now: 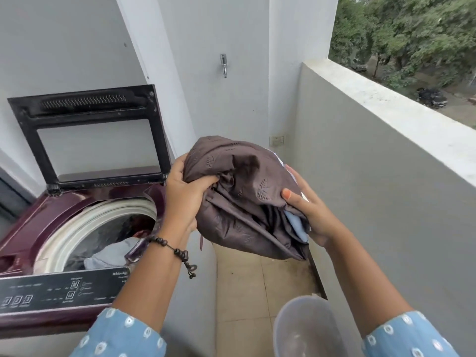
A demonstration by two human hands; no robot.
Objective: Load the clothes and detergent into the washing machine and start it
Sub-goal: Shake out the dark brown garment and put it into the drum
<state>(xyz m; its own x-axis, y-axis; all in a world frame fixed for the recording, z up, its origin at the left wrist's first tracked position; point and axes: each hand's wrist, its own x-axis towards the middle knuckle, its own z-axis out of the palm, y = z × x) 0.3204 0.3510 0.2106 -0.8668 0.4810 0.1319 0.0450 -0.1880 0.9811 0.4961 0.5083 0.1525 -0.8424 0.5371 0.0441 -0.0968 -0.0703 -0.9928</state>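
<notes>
A bundle of brown clothes [239, 197] sits mid-frame, right of the washing machine [51, 215]. The left hand [184, 194] clutches its left side; the right hand [307, 210] grips its right edge. The lid [87, 135] stands raised at upper left, with what may be laundry inside the drum [108, 228].

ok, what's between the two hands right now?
In the head view, a bunched brown cloth fills the gap, gripped by the left hand and right hand, with a bit of light blue fabric tucked in.
</notes>
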